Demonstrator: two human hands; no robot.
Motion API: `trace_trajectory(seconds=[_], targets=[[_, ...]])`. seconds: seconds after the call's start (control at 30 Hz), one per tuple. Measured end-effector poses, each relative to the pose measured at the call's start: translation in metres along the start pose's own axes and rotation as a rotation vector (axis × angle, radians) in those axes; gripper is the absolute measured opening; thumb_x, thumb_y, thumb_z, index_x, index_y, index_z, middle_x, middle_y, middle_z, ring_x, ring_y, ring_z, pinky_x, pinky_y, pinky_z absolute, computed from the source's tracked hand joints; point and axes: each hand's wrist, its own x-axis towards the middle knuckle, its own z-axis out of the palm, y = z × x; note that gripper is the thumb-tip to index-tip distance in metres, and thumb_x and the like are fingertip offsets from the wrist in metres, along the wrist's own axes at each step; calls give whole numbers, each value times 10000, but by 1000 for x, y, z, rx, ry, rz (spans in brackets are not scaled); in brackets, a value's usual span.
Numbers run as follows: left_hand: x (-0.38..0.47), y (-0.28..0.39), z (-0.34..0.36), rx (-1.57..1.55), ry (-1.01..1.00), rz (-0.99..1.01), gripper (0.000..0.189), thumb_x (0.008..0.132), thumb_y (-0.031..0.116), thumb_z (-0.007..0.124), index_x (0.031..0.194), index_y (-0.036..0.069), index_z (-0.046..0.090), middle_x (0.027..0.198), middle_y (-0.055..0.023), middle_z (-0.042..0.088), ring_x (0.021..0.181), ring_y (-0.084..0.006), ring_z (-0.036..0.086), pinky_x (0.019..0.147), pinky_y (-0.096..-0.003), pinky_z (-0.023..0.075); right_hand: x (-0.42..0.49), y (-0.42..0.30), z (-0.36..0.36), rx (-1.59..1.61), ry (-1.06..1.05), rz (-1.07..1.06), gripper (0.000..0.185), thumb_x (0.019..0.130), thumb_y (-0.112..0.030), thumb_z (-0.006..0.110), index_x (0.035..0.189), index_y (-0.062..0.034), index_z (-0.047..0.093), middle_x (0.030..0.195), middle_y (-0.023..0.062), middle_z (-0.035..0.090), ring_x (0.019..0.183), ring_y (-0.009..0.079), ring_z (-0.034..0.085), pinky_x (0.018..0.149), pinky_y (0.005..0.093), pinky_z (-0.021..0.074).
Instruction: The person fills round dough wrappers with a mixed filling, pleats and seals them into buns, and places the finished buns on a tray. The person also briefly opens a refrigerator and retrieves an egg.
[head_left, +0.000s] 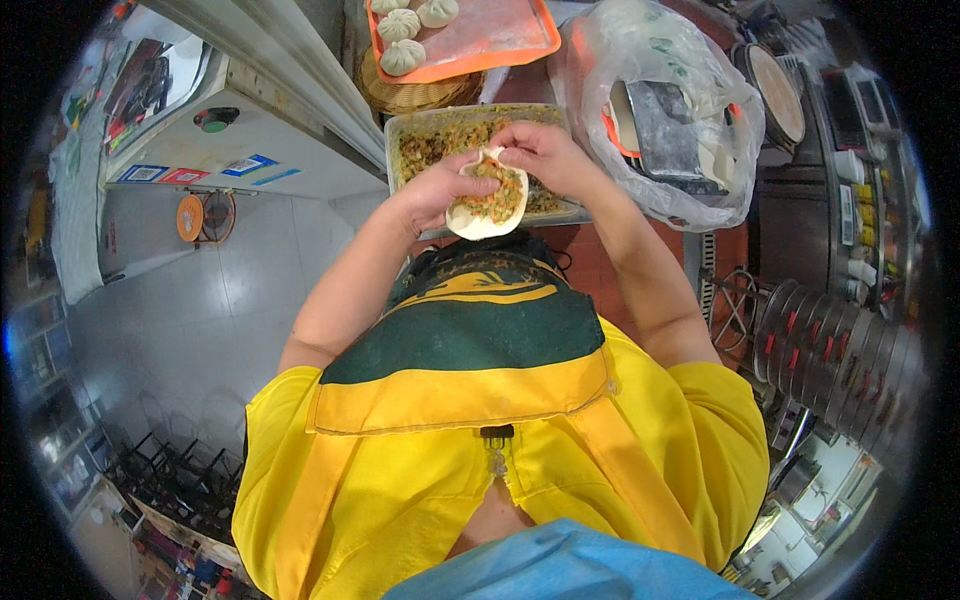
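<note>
A round dough wrapper carries chopped filling with orange and green bits. My left hand holds it from the left, its thumb lying on the filling. At the wrapper's far edge, the fingertips of my right hand pinch the dough. Both hands are above a clear plastic tub of chopped filling. Beyond the tub, pleated buns sit on an orange-rimmed tray, which rests over a woven basket.
Right of the tub stands a clear plastic bag with dark and orange-edged items inside. A round container is beyond it. Round steamer-like metal rings are at the right. A white cabinet with stickers borders the left side.
</note>
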Motion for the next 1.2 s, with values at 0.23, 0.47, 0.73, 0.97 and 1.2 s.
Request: trace_trajectory(seconds=[0.23,0.47,0.73,0.97,1.2], targets=[[-1,-2,-7,-17,-53,-80,405,851,62,658,1220,-17,511,1058,-113,660,906,-188,678,796,-324,562,-6,-4,-6,-73,-131,-41,142,878,-67,635,1003,-3,613,898,-6,575,805,80,538,695,259,451],[2,-3,-15,-266,-181,-38,518,894,111,591,1370,31,404,1171,-126,623,967,-206,669,808,-351,574,-6,23,6,165,83,161,115,904,-91,624,984,-9,621,900,-9,604,767,56,520,688,214,427],[3,-21,-8,-282,166,139,317,956,89,537,1258,0,501,1150,-121,609,1020,-198,636,886,-343,538,-14,20,18,-226,289,-126,153,806,-102,726,896,-15,638,820,54,639,689,118,589,628,273,480],[1,-17,-1,-137,171,153,315,969,108,510,1258,-15,493,1139,-116,611,1005,-188,639,863,-320,540,-1,13,9,-42,126,93,153,823,-129,710,900,-17,642,823,48,631,739,112,595,652,282,481],[-4,-17,5,-158,184,92,380,947,73,494,1312,-23,451,1162,-137,595,1011,-195,638,849,-324,545,-10,3,4,-226,49,-190,113,859,-62,668,942,0,623,804,-5,561,714,71,527,614,251,438]])
